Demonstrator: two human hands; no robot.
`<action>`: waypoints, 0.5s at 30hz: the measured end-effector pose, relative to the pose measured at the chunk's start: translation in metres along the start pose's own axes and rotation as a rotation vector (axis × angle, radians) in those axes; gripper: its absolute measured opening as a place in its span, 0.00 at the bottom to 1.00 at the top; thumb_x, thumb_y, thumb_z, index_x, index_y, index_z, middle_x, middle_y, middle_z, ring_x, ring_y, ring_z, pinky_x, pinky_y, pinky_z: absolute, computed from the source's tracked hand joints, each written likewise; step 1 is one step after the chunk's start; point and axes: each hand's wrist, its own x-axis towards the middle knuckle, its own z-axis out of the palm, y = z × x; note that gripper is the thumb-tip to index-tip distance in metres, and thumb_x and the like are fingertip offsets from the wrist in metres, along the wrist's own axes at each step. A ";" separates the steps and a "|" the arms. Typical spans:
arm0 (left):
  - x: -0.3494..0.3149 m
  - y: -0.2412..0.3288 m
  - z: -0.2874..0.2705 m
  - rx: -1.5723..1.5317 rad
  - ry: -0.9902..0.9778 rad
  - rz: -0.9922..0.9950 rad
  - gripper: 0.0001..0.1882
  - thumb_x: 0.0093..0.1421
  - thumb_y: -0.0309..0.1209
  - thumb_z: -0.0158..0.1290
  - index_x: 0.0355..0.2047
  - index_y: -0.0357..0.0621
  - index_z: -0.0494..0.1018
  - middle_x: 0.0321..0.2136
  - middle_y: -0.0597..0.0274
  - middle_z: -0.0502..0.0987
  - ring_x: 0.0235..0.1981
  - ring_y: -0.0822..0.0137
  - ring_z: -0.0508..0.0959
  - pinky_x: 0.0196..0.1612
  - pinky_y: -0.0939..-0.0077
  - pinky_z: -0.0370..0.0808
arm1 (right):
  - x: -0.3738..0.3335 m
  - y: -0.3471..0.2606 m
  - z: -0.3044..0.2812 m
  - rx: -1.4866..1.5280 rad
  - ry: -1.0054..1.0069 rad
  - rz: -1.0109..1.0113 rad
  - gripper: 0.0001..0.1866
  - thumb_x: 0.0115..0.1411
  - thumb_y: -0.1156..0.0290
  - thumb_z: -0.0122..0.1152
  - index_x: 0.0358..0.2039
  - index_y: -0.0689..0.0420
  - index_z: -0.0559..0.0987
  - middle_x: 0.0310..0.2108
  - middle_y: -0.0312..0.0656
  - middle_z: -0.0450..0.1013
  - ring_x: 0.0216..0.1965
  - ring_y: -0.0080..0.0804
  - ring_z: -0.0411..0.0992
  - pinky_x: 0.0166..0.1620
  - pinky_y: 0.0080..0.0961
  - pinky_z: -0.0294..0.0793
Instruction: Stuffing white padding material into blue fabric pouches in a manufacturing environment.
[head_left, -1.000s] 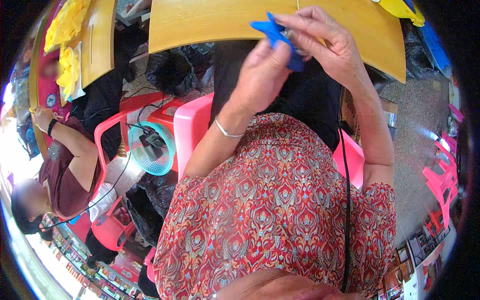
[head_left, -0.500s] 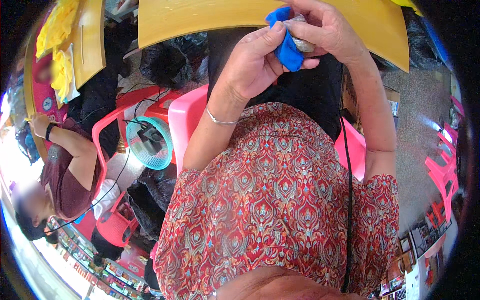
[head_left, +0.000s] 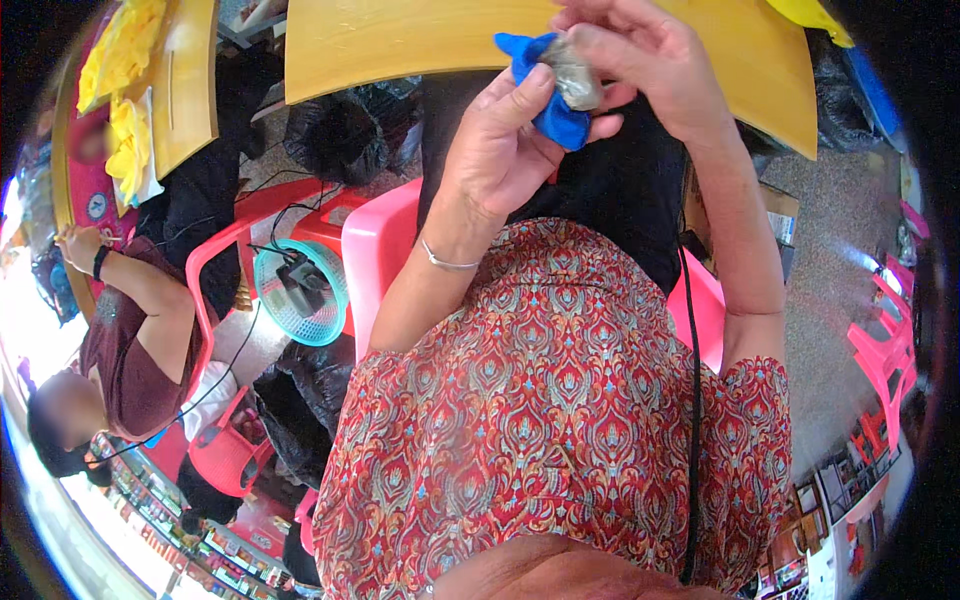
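- The left hand is closed on a blue cloth; its thumb presses the cloth from the near side, and the cloth bunches out above and below the fingers
- The right hand is closed on a small grey-brown lump wrapped partly in the blue cloth; its fingertips pinch the lump from the far side, so the two hands meet on it
- The lump sits at the meeting point of both grips, touching the cloth, held up in the air in front of the edge of a yellow wooden table
- A thin silver bangle circles the left wrist, just below the grip
- Under the held things lie dark trousers and a pink plastic chair
- Well off to the left of the grip sit a teal fan and another person in a maroon top; yellow cloths lie on a second table beyond
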 end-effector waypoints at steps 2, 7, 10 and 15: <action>0.000 0.002 0.005 -0.165 0.003 0.020 0.18 0.65 0.31 0.50 0.53 0.40 0.66 0.47 0.50 0.75 0.46 0.53 0.78 0.50 0.52 0.77 | 0.000 0.003 -0.009 0.209 0.039 -0.066 0.18 0.60 0.71 0.62 0.49 0.64 0.72 0.40 0.39 0.72 0.37 0.22 0.73 0.40 0.17 0.73; 0.002 -0.003 0.000 -0.122 0.087 0.211 0.22 0.63 0.27 0.52 0.58 0.48 0.63 0.47 0.58 0.74 0.49 0.59 0.75 0.56 0.53 0.72 | -0.003 0.010 -0.010 -0.422 -0.078 -0.380 0.14 0.57 0.71 0.64 0.44 0.59 0.79 0.46 0.38 0.71 0.46 0.27 0.71 0.49 0.23 0.69; -0.001 -0.001 0.003 -0.081 0.078 0.273 0.23 0.64 0.29 0.51 0.59 0.50 0.62 0.47 0.61 0.73 0.49 0.62 0.74 0.56 0.56 0.71 | -0.003 0.005 0.001 -0.626 -0.006 -0.596 0.17 0.54 0.71 0.67 0.45 0.59 0.78 0.46 0.40 0.72 0.46 0.31 0.72 0.49 0.24 0.70; -0.007 -0.003 0.021 -0.202 0.059 0.320 0.23 0.66 0.31 0.49 0.60 0.42 0.61 0.52 0.57 0.69 0.53 0.62 0.70 0.58 0.63 0.67 | -0.009 -0.009 0.024 -0.549 0.022 -0.570 0.19 0.52 0.74 0.67 0.45 0.57 0.79 0.44 0.42 0.73 0.45 0.34 0.72 0.50 0.26 0.70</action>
